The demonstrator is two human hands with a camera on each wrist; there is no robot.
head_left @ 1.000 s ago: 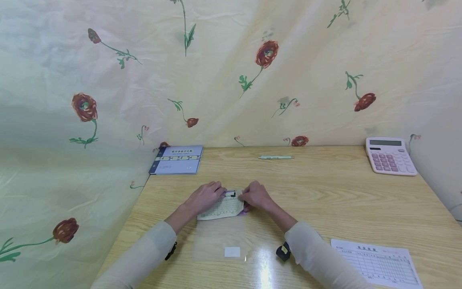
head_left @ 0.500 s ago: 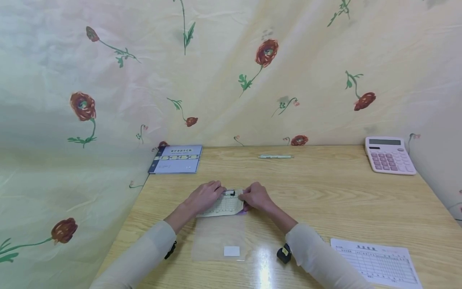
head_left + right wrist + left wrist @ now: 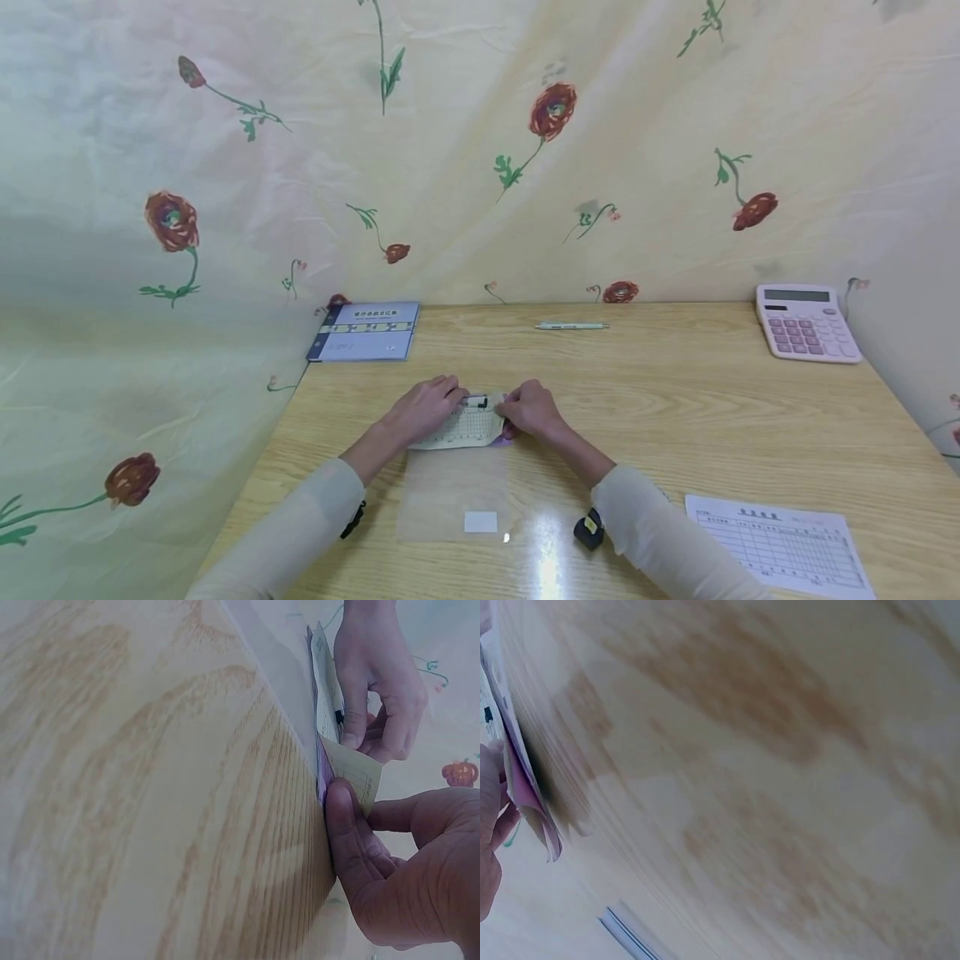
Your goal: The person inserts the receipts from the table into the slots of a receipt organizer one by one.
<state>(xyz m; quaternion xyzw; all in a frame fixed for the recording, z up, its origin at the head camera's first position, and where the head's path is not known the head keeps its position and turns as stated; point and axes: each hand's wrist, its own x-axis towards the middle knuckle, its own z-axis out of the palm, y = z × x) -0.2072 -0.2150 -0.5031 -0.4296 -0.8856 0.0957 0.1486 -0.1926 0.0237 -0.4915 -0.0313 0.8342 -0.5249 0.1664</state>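
A small pad of printed forms [image 3: 459, 429] lies on the wooden table, with purple paper [image 3: 502, 442] showing under its right corner. Across the top left of the pad my left hand [image 3: 426, 410] grips the upper edge, close to a small white-and-black piece [image 3: 476, 402]. In the right wrist view, that left hand's thumb [image 3: 352, 739] presses on the paper. My right hand [image 3: 534, 408] pinches the pad's right side, where a yellowish sheet [image 3: 352, 776] bends up from the purple one. The left wrist view shows the pad's purple edge [image 3: 526, 787] at far left.
A clear plastic sheet [image 3: 442, 492] with a white label [image 3: 480, 522] lies in front of the pad. Behind are a blue booklet [image 3: 367, 332], a pen [image 3: 572, 326] and a calculator [image 3: 808, 323]. A printed form [image 3: 780, 546] lies front right; a black block [image 3: 589, 530] shows by the right sleeve.
Both hands keep their hold on the pad and have hardly moved. The pad's lower edge sits slightly higher in the view than one second ago.
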